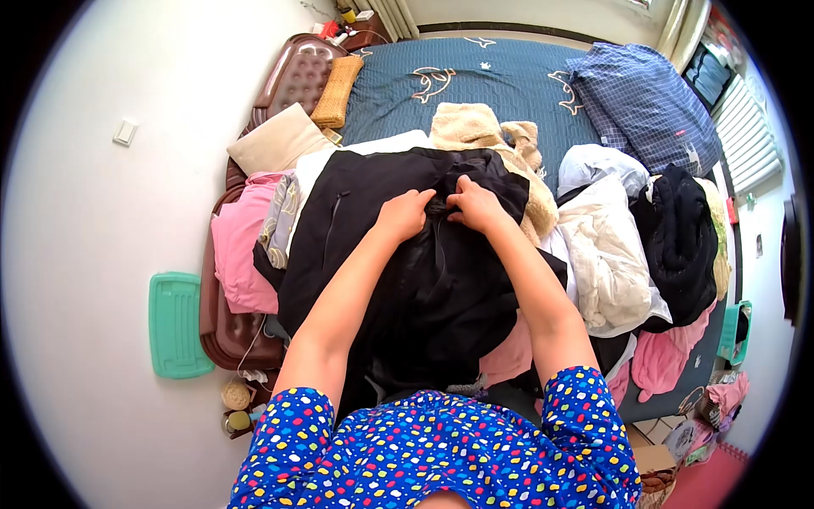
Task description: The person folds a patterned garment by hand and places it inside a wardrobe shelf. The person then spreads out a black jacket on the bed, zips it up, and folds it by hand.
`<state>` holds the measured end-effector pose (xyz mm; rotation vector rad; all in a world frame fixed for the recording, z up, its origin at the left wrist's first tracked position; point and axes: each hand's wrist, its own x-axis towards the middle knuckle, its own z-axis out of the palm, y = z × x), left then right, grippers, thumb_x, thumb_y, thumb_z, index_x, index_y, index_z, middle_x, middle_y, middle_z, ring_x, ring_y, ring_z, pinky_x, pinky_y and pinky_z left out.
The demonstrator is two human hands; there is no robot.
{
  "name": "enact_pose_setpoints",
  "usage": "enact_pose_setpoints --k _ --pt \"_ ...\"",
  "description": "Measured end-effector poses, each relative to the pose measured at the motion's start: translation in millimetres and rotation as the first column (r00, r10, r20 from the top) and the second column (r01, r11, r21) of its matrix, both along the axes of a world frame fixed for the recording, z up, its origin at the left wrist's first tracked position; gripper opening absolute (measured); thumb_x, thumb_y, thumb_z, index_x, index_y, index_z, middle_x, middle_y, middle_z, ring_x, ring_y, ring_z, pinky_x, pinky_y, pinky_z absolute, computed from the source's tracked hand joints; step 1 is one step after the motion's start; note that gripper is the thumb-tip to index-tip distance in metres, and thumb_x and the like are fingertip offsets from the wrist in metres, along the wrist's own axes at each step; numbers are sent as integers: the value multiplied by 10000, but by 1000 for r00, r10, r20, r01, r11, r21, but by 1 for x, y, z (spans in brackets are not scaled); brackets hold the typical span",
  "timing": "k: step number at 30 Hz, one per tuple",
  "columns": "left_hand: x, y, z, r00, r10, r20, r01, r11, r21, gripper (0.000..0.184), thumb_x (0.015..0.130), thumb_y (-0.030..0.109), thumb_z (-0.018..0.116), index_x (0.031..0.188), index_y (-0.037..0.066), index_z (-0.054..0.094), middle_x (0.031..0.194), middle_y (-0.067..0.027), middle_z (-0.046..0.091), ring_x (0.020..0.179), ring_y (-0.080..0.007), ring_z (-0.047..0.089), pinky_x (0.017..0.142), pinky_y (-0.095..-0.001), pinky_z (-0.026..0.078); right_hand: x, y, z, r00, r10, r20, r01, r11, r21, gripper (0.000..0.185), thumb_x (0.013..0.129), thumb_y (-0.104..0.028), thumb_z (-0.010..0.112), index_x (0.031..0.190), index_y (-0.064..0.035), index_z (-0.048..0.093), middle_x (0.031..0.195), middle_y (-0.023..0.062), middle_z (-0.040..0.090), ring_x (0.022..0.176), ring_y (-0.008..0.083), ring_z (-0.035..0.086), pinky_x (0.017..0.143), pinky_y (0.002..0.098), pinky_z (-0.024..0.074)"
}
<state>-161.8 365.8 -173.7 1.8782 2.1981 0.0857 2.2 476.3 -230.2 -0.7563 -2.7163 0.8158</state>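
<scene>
A black jacket point(356, 220) lies spread over the bed in front of me, with a zipped slit on its left part. My left hand point(407, 215) is closed, thumb and fingers pinching the black cloth near the middle. Just to its right, my right hand point(475, 206) also has its fingers closed on the jacket, by a bunched fold. A dark strip hangs down the cloth below the hands. What exactly lies between the fingertips is too dark to make out beyond the fabric.
Behind the jacket, a beige fleece garment point(466, 127) lies on the blue bedspread point(390, 85). Pink clothes point(246, 237) and a cream cushion point(280, 140) are at left. A bagged white bundle point(602, 254), a black garment point(678, 237) and a checked blue bundle point(644, 102) are at right.
</scene>
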Motion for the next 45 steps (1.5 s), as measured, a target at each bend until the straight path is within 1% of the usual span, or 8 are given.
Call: enact_pose_setpoints --k 7,18,23,27,30,34,37,45 --pt "-16 1 7 946 -167 -277 127 979 -159 402 874 115 529 1240 263 610 954 -75 611 933 -279 639 778 -405 527 61 4 19 920 -103 -378 42 985 -166 253 594 -107 829 792 -93 672 1092 48 561 938 230 586 793 340 499" --pt "-33 -3 39 940 -305 -151 339 869 360 112 768 204 706 847 130 676 1259 8 503 1027 -203 564 739 -383 518 80 -2 64 868 -10 -496 90 987 137 201 588 -90 790 751 -115 677 1236 48 589 1264 298 445 1033 393 387" --pt "-35 -7 88 824 -446 -349 554 761 337 138 786 212 695 875 118 649 1122 25 607 935 -195 611 714 -354 509 37 6 73 780 79 -620 -249 949 -192 171 687 -82 778 825 -77 679 1111 51 673 1243 265 489 1027 386 402" --pt "-47 -24 101 931 -360 66 300 854 424 149 821 169 696 920 61 671 798 -10 668 624 -198 624 600 -315 497 -12 1 63 794 -43 -607 -453 624 -637 133 837 -87 714 903 -12 626 917 9 635 921 79 578 820 233 454" --pt "-56 -38 109 788 120 604 -174 984 30 127 863 99 678 972 41 708 762 3 657 708 -76 591 639 -251 475 -42 -15 49 825 -99 -556 -281 783 -555 233 818 -143 717 974 -40 578 870 71 648 875 187 633 790 303 484" --pt "-56 -48 93 799 -40 601 -61 987 147 194 862 97 676 1047 42 701 822 -20 683 743 -58 580 695 -224 462 -54 -40 58 964 -62 -257 7 977 -212 289 782 -153 640 1003 -67 475 865 162 657 876 368 635 754 469 488" --pt "-52 -48 74 911 -147 386 101 985 138 151 874 216 658 928 75 661 806 -97 653 746 -248 641 661 -344 479 -61 -47 53 973 -49 -225 6 982 -188 314 791 -156 667 1011 -47 471 899 176 653 895 360 640 771 447 499" --pt "-36 -49 45 877 25 480 -78 993 92 174 891 179 636 1022 76 687 918 -98 688 858 -230 665 760 -321 494 -21 -23 46 919 -16 -395 -317 568 -760 440 798 -29 695 1190 -30 494 1092 90 621 1049 171 577 936 290 432"
